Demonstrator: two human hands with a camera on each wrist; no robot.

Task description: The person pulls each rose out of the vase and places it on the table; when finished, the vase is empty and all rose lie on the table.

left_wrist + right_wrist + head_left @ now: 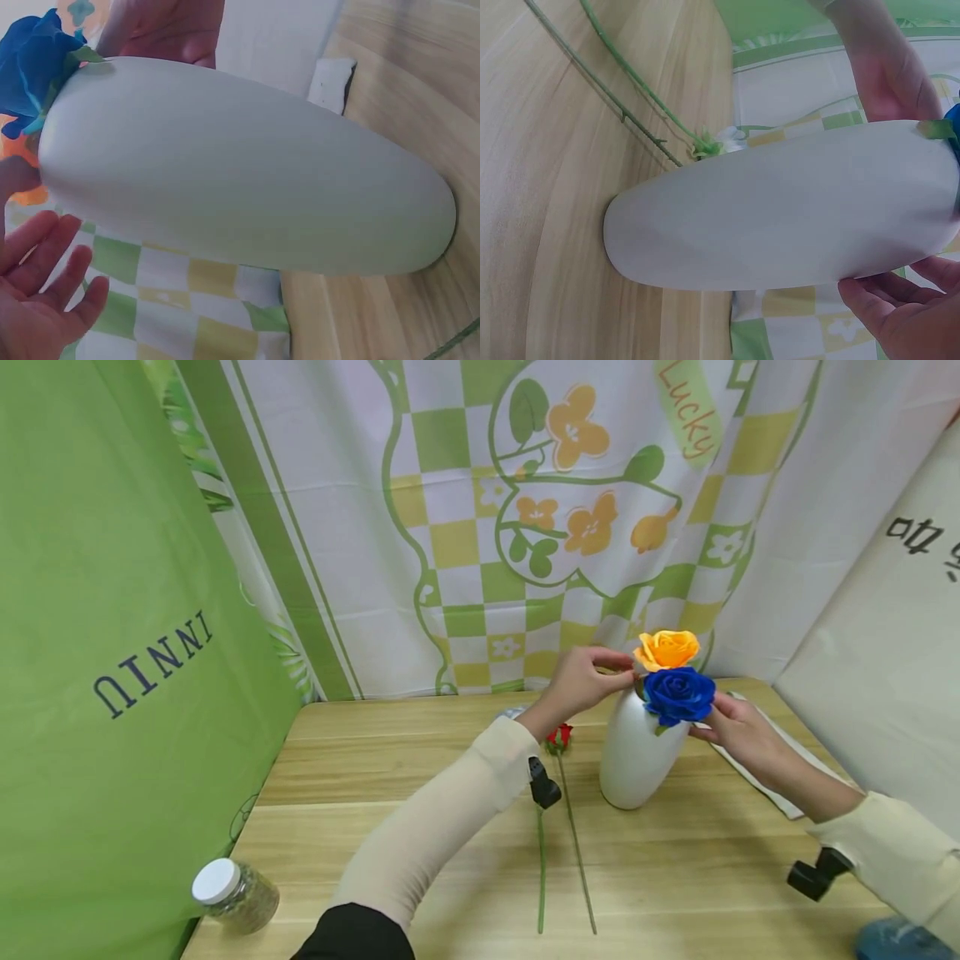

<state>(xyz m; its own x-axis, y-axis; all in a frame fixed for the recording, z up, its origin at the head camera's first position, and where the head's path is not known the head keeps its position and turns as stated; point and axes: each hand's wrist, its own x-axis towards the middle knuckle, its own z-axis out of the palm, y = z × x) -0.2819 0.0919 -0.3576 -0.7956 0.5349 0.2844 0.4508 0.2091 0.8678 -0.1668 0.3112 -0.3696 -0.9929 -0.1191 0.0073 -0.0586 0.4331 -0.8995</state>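
Observation:
A tall white vase (633, 760) stands on the table, with a blue rose (678, 695) and an orange rose (667, 650) at its mouth. My left hand (581, 681) reaches the rim from the left. Its thumb and forefinger are close below the orange bloom; the other fingers (79, 262) spread loosely. I cannot tell whether they pinch the stem. On the opposite side, my right hand (746, 727) holds the vase near its top, partly hidden behind the blue rose. The thumb (859, 296) lies against the wall, and the fingers curl beyond it.
Left of the vase lie a red rose (558, 737) and a white flower (726, 139) on a green stem. A lidded jar (238, 897) stands at the front left. White cloth (780, 806) lies to the right; a blue object (896, 939) shows at the lower right edge.

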